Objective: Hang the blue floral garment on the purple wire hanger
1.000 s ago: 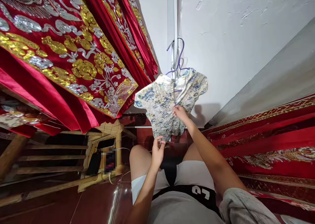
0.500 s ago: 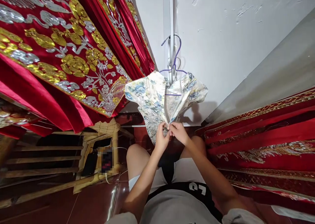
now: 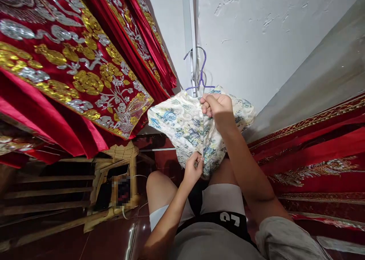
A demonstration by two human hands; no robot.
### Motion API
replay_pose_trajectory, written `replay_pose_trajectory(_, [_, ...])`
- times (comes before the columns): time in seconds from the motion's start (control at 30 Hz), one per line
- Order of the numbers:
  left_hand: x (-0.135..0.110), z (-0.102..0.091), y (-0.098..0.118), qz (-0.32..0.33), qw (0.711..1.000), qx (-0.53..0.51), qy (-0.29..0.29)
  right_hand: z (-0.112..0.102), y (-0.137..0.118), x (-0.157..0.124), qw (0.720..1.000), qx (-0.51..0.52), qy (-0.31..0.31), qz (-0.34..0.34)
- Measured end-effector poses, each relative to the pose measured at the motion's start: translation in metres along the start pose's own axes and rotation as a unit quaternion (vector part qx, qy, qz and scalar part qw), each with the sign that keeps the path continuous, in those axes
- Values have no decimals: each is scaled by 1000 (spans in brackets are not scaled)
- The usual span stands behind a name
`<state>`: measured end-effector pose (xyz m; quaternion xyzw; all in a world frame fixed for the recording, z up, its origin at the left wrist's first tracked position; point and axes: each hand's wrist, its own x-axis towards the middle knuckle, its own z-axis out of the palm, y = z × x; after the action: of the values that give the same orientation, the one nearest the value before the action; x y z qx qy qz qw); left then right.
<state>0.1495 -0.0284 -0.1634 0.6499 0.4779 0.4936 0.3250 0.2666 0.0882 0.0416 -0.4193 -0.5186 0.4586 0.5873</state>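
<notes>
Shirt [image 3: 176,121], in the head view, hangs on the hanger [image 3: 203,67] just above the right fingers, its cloth spreading to both sides of them. The right hand [image 3: 220,107] has thumb and fingers pinched on the front edge near the neck, and the left hand [image 3: 194,169] pinches that edge lower down. Hanging looks done and the front seems drawn together between the grips; whether fastening remains beside the fingers, I cannot tell.
</notes>
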Motion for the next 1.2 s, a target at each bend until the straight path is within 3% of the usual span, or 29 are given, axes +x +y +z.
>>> replay_pose_trajectory(0.13, [25, -13, 15, 19, 1000, -8, -4, 3, -1, -22, 999, -24, -27, -12])
replay_pose_trajectory(0.27, [92, -46, 60, 145, 984, -16, 100, -4, 1, -45, 995, -79, -43, -45])
replay_pose_trajectory(0.37, [140, -64, 100, 245, 964, 77, 71, -10, 2, -42, 991, -103, -36, -72])
replay_pose_trajectory(0.47, [161, -71, 129, 298, 944, 137, 48, -17, 24, -29, 989, -125, 1, -76])
replay_pose_trajectory(0.53, [163, -76, 137, 302, 938, 154, 74, -21, 50, -26, 986, -155, 15, -53])
replay_pose_trajectory(0.63, [162, -100, 126, 246, 943, 106, 196, -26, 91, -39, 984, -177, -11, 10])
replay_pose_trajectory(0.73, [161, -135, 89, 122, 937, -91, 314, -24, 114, -67, 989, -136, -23, 50])
replay_pose_trajectory(0.77, [159, -145, 73, 58, 928, -171, 326, -22, 116, -77, 991, -116, -30, 60])
replay_pose_trajectory(0.83, [150, -151, 41, -30, 919, -234, 316, -17, 118, -94, 992, -76, -51, 82])
replay_pose_trajectory(0.9, [135, -137, 15, -124, 901, -304, 282, -13, 120, -107, 992, -40, -54, 108])
replay_pose_trajectory(1.03, [100, -79, -15, -220, 860, -379, 261, -23, 133, -123, 989, -4, 6, 149])
replay_pose_trajectory(1.1, [88, -58, -19, -222, 871, -365, 241, -40, 143, -129, 986, -28, 8, 164])
replay_pose_trajectory(1.2, [81, -48, -8, -190, 894, -352, 202, -67, 156, -136, 970, -109, -64, 207])
